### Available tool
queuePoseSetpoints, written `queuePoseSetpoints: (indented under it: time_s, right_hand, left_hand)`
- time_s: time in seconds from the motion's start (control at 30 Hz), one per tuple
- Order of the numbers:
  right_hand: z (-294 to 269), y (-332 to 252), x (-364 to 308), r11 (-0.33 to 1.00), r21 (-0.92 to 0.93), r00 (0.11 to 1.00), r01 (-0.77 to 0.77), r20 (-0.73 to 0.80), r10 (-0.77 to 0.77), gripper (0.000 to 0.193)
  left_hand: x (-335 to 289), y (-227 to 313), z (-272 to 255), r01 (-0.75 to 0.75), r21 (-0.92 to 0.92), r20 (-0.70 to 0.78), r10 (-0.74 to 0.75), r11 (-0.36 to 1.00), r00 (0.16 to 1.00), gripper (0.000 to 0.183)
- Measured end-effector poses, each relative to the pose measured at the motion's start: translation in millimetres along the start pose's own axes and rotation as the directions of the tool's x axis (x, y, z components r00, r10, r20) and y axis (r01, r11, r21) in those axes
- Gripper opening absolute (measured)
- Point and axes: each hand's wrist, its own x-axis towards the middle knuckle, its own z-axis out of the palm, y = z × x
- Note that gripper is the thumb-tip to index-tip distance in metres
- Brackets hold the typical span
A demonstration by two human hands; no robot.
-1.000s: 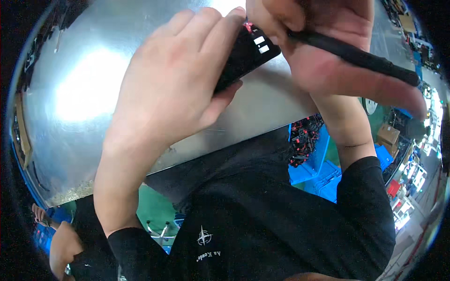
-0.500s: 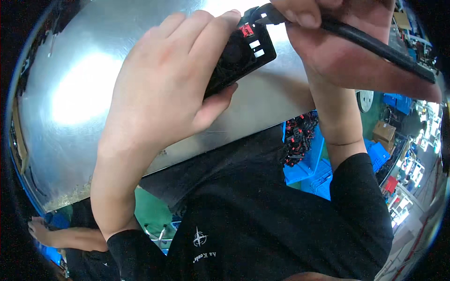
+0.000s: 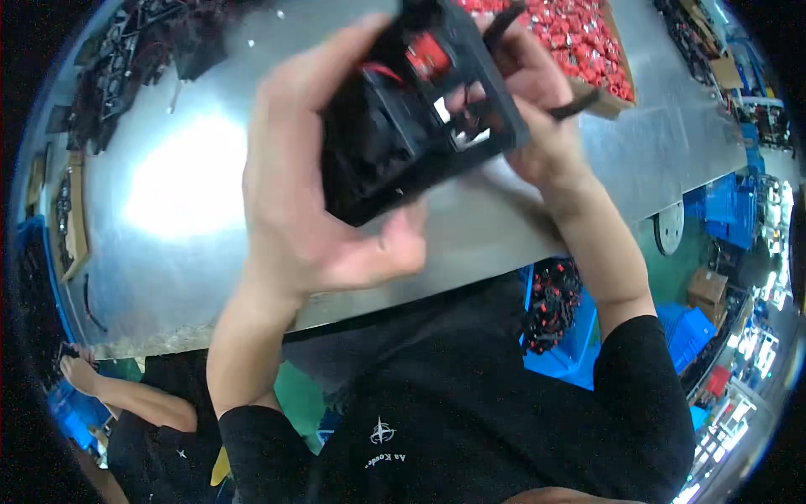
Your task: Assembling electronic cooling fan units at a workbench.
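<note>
A black plastic housing (image 3: 395, 139), open-faced with a red part (image 3: 428, 57) inside, is held tilted above the metal table. My left hand (image 3: 290, 168) is closed round its left side, the thumb beneath its lower edge; the other fingers are mostly hidden. At the housing's right side is my right hand (image 3: 541, 126), holding a black-handled tool (image 3: 578, 106) whose working end I cannot see. A fingertip shows through an opening near the housing's right end. Motion blurs both hands.
Behind my right hand stands a cardboard box (image 3: 620, 102) full of red parts (image 3: 579, 42). Black parts (image 3: 126, 63) lie at the table's far left. A blue bin (image 3: 579, 353) of black and red pieces is below the table edge. Another person's hand (image 3: 80, 374) shows at lower left.
The housing has come nearer and turned, showing more of its inside. My right hand with the tool has moved down and away, to the housing's right side. The box of red parts now shows.
</note>
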Motion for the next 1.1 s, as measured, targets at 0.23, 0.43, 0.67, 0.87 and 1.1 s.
queuePoseSetpoints:
  time_s: [0.23,0.43,0.67,0.87,1.1]
  right_hand:
    - [17,10,-8,0.979,-0.032,0.979,0.202,0.004,-0.202,0.040]
    - [16,3,-6,0.994,0.084,0.998,0.066,-0.021,-0.065,0.027]
    - [16,8,-7,0.967,-0.059,0.968,0.250,-0.026,-0.251,0.026]
    - [17,5,-3,0.975,-0.175,0.979,0.138,-0.124,-0.161,0.022]
    - [-1,-22,8,0.901,0.135,0.892,0.411,-0.266,-0.367,0.107]
  left_hand:
    - [-2,-6,14,-0.145,0.061,-0.037,0.147,0.988,0.988,0.088]
    - [0,-10,19,-0.155,0.031,-0.102,0.157,0.987,0.982,0.084]
    - [-2,-14,25,-0.180,0.030,-0.130,0.183,0.983,0.974,0.082]
    - [-3,-8,11,-0.003,0.092,0.004,0.003,0.996,1.000,0.079]
    - [-12,-10,6,-0.088,0.413,0.343,-0.065,0.907,0.937,0.066]
